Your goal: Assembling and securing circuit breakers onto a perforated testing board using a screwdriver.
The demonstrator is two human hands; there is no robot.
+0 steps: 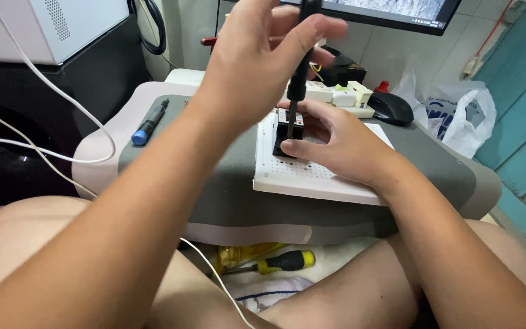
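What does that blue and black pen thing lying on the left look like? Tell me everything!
The pen-shaped tool is slim, with a black body and a rounded bright blue cap at its near end. It looks like plastic. It lies flat and slanted on the grey pad, near its left edge, thin tip pointing away. Nothing touches it; both hands are off to its right.

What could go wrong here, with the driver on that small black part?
1. The left hand holds the black screwdriver high on its handle; the tip might slip toward the right hand steadying the small black part.
2. The white perforated board rests on a soft grey cushion over the lap, so pressure may tilt it.
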